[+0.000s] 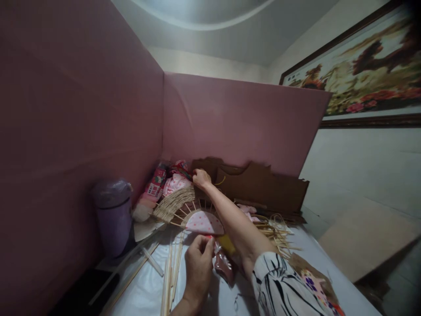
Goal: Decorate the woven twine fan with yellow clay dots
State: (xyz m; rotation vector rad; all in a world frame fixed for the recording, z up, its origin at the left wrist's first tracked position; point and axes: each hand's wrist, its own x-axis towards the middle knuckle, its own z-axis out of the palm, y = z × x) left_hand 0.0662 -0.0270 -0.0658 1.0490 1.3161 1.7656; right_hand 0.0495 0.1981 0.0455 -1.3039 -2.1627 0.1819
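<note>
A half-round woven piece (pixel 184 210) with cane spokes and a pink spotted cloth centre (pixel 204 223) lies on the white table (pixel 148 289). My left hand (pixel 198 267) is closed in a pinch at the near edge of the cloth centre. My right hand (pixel 201 178) reaches far across to the back, fingers curled over the top of the woven rim. What those fingers grip is hidden. A yellow object (pixel 226 244) lies under my right forearm.
Pink partition walls stand at left and back. A purple bin (pixel 113 215) sits at left. Loose cane sticks (pixel 173 272) lie near my left hand, more (pixel 274 230) to the right. Brown cardboard (pixel 263 186) and pink cloth bundles (pixel 171 180) lean at the back.
</note>
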